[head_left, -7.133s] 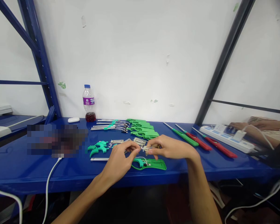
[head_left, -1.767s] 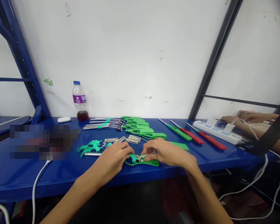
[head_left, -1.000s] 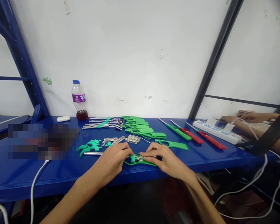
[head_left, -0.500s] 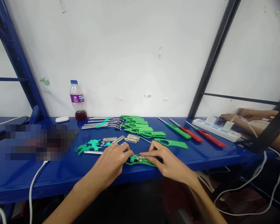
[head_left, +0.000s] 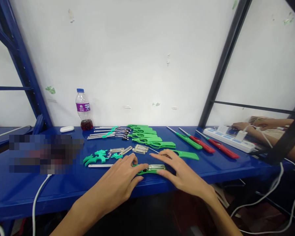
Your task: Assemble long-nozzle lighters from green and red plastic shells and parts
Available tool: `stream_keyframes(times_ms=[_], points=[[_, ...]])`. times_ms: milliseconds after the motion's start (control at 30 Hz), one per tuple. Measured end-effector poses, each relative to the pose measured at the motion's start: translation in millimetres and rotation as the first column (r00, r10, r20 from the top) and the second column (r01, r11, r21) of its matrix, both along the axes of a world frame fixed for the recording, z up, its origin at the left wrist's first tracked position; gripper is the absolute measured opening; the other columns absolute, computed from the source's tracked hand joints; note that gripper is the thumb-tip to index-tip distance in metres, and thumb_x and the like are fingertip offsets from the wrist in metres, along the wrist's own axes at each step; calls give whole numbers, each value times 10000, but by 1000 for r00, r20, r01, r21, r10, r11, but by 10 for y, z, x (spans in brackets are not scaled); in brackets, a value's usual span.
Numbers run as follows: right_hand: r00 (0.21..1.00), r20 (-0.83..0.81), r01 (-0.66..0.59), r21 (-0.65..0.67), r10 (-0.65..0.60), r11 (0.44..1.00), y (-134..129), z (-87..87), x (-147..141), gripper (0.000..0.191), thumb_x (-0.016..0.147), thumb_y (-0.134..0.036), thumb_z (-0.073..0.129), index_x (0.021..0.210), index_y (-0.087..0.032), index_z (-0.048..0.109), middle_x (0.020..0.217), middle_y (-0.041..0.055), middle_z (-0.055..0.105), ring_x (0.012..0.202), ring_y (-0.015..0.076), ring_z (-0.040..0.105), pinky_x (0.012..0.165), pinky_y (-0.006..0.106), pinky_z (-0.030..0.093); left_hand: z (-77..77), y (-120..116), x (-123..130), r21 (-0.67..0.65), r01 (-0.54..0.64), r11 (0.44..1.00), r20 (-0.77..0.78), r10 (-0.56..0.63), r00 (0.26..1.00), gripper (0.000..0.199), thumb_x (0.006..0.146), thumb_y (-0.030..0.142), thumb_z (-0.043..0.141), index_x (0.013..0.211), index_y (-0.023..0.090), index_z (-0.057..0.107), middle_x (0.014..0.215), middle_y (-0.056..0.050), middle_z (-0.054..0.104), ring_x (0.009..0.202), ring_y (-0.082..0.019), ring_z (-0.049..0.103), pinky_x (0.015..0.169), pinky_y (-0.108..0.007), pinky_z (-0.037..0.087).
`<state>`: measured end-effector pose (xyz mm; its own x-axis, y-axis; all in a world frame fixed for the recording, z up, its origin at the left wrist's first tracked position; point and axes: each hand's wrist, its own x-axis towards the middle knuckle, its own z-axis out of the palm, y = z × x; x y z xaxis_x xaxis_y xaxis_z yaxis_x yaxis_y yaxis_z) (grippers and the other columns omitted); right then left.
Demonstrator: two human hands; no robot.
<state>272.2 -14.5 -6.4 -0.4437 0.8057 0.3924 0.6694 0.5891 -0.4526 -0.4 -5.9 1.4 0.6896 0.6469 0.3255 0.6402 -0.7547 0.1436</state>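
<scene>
A partly assembled green stick lighter (head_left: 149, 171) lies near the table's front edge. Its metal tube (head_left: 99, 166) points left and its clear fuel tank (head_left: 156, 167) sits in the handle shell. My left hand (head_left: 123, 173) grips the trigger area, fingers curled over it, hiding most of it. At the tank end is my right hand (head_left: 178, 168), fingers apart, thumb close against the shell. Beyond lie loose clear tanks (head_left: 140, 149), teal triggers (head_left: 95, 157) and metal tubes with wires (head_left: 108, 134). Several green handle shells (head_left: 161, 144) form a row behind my hands.
Finished-looking lighters, one green (head_left: 190, 140) and two red (head_left: 221, 147), lie to the right by a white power strip (head_left: 228, 139). A drink bottle (head_left: 84, 109) stands at the back left. Another person's hands (head_left: 260, 124) show at far right. A white cable (head_left: 38, 193) hangs over the front edge.
My right hand's fingers have come off the fuel tank and spread apart. The tank now shows in the handle. My left fingers have shifted right along the lighter.
</scene>
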Motion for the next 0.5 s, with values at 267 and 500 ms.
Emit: stream_keyframes(times_ms=[267,500], points=[[956,-11,293,113,-293,950,183,-73,967,380,1006,-521,595,1235,-260,750,1306,94,735,1287,338,627,1149,543,448,0,50,108,-51,-73,996,-98,68,993,410,1055,176,419,1377,332,619,1187,-106,579,1041,-300,597,888,-481,509],[946,-2,324,54,-325,944,190,-177,1144,359,989,-525,606,1187,-279,777,1244,66,776,1169,325,710,1050,471,547,-49,45,54,-29,-21,999,27,22,999,390,1052,230,498,1428,328,536,1200,-81,598,1054,-271,615,911,-430,520]])
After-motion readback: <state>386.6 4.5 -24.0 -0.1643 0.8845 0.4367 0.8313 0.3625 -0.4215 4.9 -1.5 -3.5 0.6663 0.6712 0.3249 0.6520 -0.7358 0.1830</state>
